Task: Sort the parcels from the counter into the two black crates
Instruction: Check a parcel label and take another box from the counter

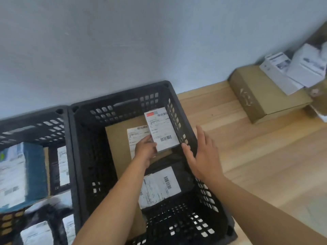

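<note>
Light was dim, flat and bluish on the pale grey wall (106, 41). The white cardboard boxes (292, 71) at upper right were smeared, the lower-left corner was blurred, and the frame edges bowed.

The wooden counter (256, 156) bears the left crate (35, 124), right crate (123, 98) and brown carton (261, 96)

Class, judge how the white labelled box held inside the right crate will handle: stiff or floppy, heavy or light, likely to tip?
Probably stiff: the white box keeps straight edges. Likely light: the left hand holds it alone by one corner. It should lie stably flat on the brown box.
</note>
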